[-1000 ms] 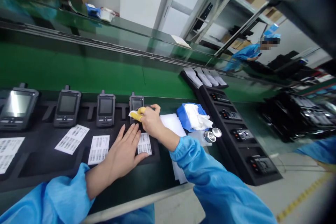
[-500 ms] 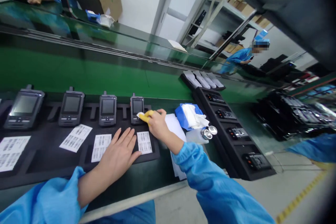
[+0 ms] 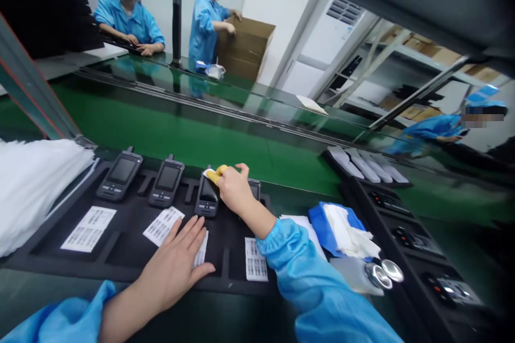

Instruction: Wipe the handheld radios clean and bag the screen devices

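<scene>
My right hand, with a yellow finger cot, pinches a small white wipe against the top of a black handheld device standing in a black foam tray. Another device is partly hidden behind that hand. My left hand lies flat and open on the tray, fingers spread over a white label sheet. Two more devices stand to the left, each with a label sheet in front. A further label lies by my right sleeve.
A blue pack of white wipes and a clear dispenser bottle sit right of the tray. A second black tray of devices runs along the right. White foam sheets pile at left. Behind the green conveyor, two people work beside a cardboard box.
My right hand with the wipe has shifted from the rightmost device to the one on its left. My left hand slid left along the tray. The view swung left and upward.
</scene>
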Tool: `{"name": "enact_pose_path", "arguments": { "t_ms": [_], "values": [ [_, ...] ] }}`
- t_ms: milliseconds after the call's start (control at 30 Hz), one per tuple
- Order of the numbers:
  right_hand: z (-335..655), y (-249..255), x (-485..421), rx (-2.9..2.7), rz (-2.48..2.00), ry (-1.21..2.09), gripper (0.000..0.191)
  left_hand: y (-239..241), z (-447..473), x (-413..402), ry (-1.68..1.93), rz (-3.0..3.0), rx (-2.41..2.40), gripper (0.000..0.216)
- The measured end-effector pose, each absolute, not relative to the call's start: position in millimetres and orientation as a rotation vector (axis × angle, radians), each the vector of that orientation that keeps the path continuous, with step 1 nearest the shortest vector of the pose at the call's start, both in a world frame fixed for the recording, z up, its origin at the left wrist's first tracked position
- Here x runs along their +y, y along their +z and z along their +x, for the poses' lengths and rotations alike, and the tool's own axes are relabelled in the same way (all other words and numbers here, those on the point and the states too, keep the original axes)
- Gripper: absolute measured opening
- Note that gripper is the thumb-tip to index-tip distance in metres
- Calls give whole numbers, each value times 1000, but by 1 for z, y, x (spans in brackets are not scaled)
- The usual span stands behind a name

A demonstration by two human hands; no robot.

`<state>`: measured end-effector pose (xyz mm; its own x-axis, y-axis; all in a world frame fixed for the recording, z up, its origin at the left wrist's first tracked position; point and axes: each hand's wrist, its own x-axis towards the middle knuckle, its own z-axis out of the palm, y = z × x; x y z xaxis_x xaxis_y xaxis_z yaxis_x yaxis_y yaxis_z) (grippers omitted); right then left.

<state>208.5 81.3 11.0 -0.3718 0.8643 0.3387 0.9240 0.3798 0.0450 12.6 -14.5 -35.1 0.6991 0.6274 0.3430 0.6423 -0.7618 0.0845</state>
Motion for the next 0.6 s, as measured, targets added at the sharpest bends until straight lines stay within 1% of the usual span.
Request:
{"name": "enact_pose_path", "arguments": {
  "t_ms": [167, 300, 500, 600],
  "values": [
    [198, -5, 57, -2485, -1493, -326, 33, -33, 14, -18, -489, -2885, -1101, 62],
    [197, -12, 35, -2603, -1361, -312, 24, -32, 15, -20, -467, -2893, -1128, 64],
    [198, 0, 69, -2491, -1487, -346, 30, -36, 15, -21, -466, -2888, -1126, 63],
    [194, -5, 57, -2537, -1440, -320, 27, -38, 15, -21, -476, -2900, -1141, 63]
  ]
}}
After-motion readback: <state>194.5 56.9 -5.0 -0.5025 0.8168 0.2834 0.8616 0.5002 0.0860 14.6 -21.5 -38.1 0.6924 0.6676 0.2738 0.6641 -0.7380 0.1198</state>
